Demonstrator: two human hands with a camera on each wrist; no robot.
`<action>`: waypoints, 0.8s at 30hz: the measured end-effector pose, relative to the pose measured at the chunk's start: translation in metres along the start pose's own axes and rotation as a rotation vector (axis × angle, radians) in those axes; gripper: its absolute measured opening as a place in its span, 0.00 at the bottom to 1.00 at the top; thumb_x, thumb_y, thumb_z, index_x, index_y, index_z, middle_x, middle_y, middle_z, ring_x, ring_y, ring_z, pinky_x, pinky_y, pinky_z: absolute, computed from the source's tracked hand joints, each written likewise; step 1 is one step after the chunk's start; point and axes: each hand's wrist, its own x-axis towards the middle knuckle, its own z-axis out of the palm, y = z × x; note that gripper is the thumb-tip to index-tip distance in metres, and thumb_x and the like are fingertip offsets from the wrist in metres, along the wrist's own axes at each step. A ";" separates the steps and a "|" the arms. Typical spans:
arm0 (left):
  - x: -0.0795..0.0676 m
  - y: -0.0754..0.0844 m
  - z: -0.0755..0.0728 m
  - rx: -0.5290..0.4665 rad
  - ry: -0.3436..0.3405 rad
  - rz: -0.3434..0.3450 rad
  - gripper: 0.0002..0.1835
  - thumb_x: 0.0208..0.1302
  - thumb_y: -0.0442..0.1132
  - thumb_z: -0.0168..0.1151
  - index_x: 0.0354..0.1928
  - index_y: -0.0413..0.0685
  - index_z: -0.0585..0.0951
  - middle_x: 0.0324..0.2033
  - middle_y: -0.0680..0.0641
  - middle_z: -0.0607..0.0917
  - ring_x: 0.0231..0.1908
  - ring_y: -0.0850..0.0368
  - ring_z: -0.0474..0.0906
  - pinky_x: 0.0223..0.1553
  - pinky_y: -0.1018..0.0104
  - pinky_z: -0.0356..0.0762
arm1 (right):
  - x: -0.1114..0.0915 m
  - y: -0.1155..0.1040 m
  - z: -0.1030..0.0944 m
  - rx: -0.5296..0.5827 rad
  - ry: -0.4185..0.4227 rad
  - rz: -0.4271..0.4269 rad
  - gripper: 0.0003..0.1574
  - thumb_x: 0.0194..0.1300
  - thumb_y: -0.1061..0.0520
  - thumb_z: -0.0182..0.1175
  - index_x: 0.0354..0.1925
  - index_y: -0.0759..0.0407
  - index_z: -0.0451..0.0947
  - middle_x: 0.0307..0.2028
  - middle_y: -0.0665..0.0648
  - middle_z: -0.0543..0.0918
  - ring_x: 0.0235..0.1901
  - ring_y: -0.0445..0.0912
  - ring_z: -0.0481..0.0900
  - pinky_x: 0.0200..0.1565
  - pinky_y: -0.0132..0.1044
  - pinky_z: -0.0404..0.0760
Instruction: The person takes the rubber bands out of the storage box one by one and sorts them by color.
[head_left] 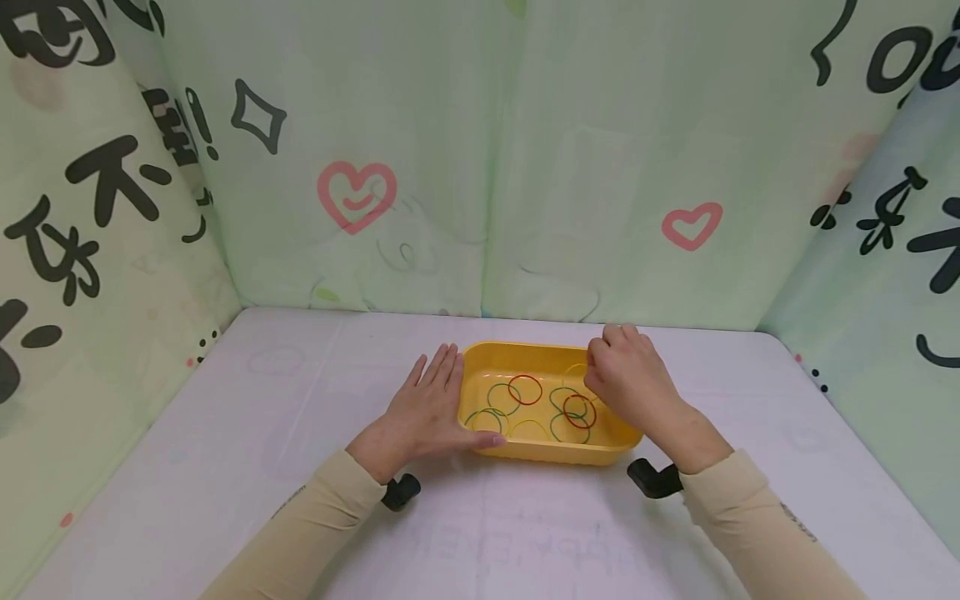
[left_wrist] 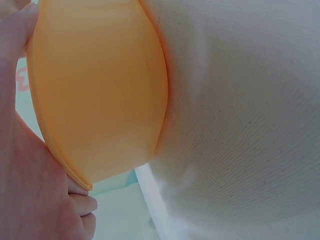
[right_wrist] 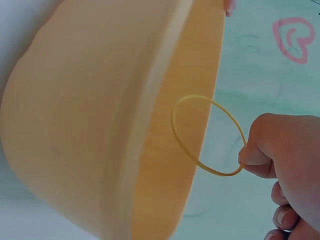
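A yellow plastic tray (head_left: 551, 452) stands on the table, with several red, green and yellow rubber bands (head_left: 525, 390) lying inside it. Against the tray's left end rests my left hand (head_left: 429, 417), fingers straight along the side and thumb on the front rim. The left wrist view shows that hand (left_wrist: 35, 175) beside the tray's outer wall (left_wrist: 100, 90). Over the right end, my right hand (head_left: 633, 379) pinches a yellow rubber band (right_wrist: 175, 125) between thumb and forefinger. In the right wrist view this band hangs as an open loop by the tray rim.
A white cloth-covered table (head_left: 360, 350) spreads around the tray. Pale green curtains (head_left: 487, 167) with printed hearts and black characters enclose it at the back and both sides. Black camera mounts (head_left: 654, 479) sit under the wrists, close to the tabletop.
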 end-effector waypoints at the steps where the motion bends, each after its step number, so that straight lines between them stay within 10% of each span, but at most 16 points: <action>1: 0.000 0.000 0.000 0.002 0.001 0.000 0.69 0.33 0.87 0.26 0.69 0.39 0.42 0.70 0.42 0.43 0.70 0.51 0.35 0.68 0.52 0.37 | 0.000 0.001 -0.001 0.001 0.003 -0.001 0.05 0.50 0.61 0.60 0.23 0.61 0.73 0.22 0.53 0.65 0.29 0.48 0.60 0.30 0.36 0.58; 24: 0.000 0.000 0.002 0.006 0.000 -0.007 0.70 0.31 0.88 0.23 0.69 0.39 0.42 0.70 0.43 0.43 0.70 0.52 0.35 0.68 0.52 0.37 | -0.012 0.039 -0.026 -0.001 0.059 0.058 0.04 0.47 0.62 0.61 0.23 0.61 0.73 0.22 0.54 0.67 0.29 0.50 0.62 0.29 0.36 0.59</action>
